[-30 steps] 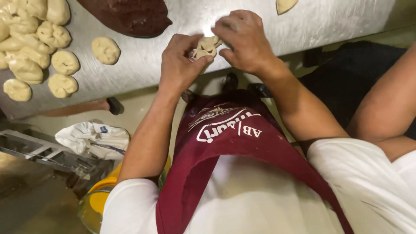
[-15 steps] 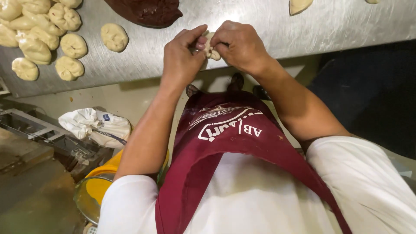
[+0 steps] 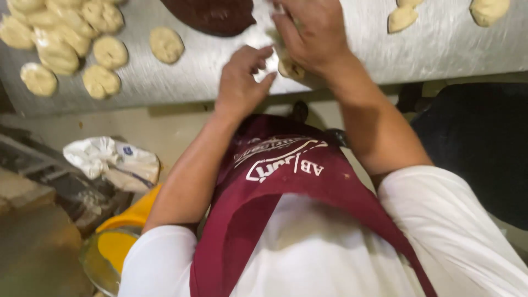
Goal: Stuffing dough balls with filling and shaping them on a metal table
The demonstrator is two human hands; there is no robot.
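The right hand [image 3: 313, 33] covers most of a dough piece [image 3: 290, 69]; the top edge cuts its fingertips and the dark brown mass [image 3: 212, 15].

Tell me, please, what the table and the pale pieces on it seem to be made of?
Table: probably stainless steel, brushed finish, with grey sheen and fine streaks. Pale pieces: likely raw dough, matte and floury, with soft irregular rounded shapes.

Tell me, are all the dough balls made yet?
Not yet. Done: a heap of shaped dough rounds lies on the steel table. In hand: the left hand and right hand pinch one dough piece. Left: two plain lumps at the far right.
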